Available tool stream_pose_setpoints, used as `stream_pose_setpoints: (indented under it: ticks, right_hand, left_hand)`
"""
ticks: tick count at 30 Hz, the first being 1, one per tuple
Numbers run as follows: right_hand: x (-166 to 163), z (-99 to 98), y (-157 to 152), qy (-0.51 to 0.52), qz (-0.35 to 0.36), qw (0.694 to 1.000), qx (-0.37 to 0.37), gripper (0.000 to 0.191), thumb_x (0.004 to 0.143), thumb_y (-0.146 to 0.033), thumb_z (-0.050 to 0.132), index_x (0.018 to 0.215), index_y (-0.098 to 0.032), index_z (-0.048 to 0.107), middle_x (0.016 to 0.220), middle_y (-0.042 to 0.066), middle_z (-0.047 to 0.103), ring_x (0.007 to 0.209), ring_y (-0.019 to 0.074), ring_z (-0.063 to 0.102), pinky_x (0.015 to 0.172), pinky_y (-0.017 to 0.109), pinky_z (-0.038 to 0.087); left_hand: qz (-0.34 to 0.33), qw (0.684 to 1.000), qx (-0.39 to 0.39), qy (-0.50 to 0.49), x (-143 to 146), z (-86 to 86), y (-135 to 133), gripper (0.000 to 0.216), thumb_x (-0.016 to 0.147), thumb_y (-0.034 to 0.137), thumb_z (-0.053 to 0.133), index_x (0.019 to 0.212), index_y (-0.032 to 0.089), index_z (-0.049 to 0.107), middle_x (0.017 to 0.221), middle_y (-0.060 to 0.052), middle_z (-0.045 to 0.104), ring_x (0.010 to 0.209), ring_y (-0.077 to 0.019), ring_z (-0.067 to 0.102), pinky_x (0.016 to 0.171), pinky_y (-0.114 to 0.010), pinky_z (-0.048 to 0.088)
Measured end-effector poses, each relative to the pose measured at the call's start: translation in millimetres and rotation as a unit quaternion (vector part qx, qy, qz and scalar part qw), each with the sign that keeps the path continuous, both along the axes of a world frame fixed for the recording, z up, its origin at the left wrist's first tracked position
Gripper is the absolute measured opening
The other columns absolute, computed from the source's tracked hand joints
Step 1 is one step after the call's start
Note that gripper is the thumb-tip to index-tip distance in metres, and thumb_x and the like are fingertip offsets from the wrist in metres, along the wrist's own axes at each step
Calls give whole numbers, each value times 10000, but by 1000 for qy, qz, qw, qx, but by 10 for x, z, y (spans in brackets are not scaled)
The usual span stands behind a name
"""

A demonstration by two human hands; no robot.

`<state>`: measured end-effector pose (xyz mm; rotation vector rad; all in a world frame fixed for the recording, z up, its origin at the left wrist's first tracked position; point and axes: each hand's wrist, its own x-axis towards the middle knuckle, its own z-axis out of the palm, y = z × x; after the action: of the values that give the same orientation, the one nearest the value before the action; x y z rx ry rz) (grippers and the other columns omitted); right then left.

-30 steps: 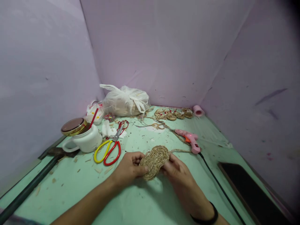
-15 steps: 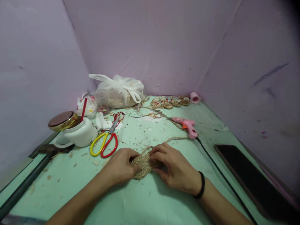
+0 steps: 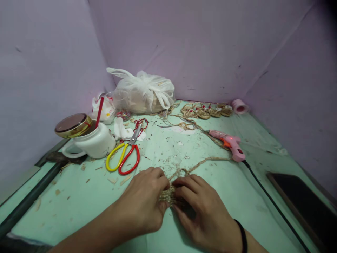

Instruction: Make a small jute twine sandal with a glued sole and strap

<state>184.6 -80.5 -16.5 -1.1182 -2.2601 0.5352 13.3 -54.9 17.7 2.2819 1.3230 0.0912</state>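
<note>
Between my two hands is a small piece of coiled straw rope (image 3: 167, 196), mostly covered by my fingers. My left hand (image 3: 147, 198) grips its left side, thumb below and fingers above. My right hand (image 3: 204, 207), with a black band at the wrist, is closed around the right side. From the top of the piece a loose length of braided rope (image 3: 202, 162) runs off to the right, toward a pink glue gun (image 3: 228, 142) with a small red light on. Scissors (image 3: 129, 154) with one yellow and one red handle lie beyond my left hand.
A white mug (image 3: 98, 143) with a gold-rimmed lid (image 3: 72, 125) stands at left, near a hammer (image 3: 34, 189). A white plastic bag (image 3: 144, 93) and several woven pieces (image 3: 205, 111) line the back. A dark phone (image 3: 302, 207) lies at right by the black cord (image 3: 273, 203).
My view has shifted and come closer to the table. Both hands have drawn nearer each other, covering more of the straw piece, whose visible part is narrower.
</note>
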Motion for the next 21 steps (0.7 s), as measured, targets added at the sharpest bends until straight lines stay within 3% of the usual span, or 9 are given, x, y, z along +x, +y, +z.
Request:
stream_pose_setpoints:
  ticks: [8,14,17,21]
  right_hand:
    - [-39,-44,39,37,-3,996,77,169,678,-78,556,783,-184,635,845,64,663,856,208,570,716,330,494]
    - [-82,-239,81,75,-44,988,130,134,645,-100,566,694,-207,629,729,27,680,757,214,599,640,330,514]
    - [-86,-245,70,80,-55,987,126,116,668,-111,557,673,-211,615,718,23,675,753,210,594,630,323,511]
    - [-63,-108,38,34,-25,996,78,116,695,-99,534,712,-191,601,792,53,666,788,221,583,659,351,503]
  left_hand:
    - [-11,1000,-11,11,22,-51,-19,117,677,210,506,772,209,575,930,-58,529,874,-227,454,663,-345,390]
    - [-50,997,-4,53,107,-202,36,77,641,206,508,676,181,572,824,-96,522,777,-239,450,586,-373,367]
    - [-58,997,-6,60,128,-180,45,73,646,203,494,653,169,558,799,-103,512,755,-240,448,586,-388,367]
    - [-33,999,-10,31,76,-64,1,111,669,188,484,752,181,557,882,-88,509,831,-240,445,668,-392,380]
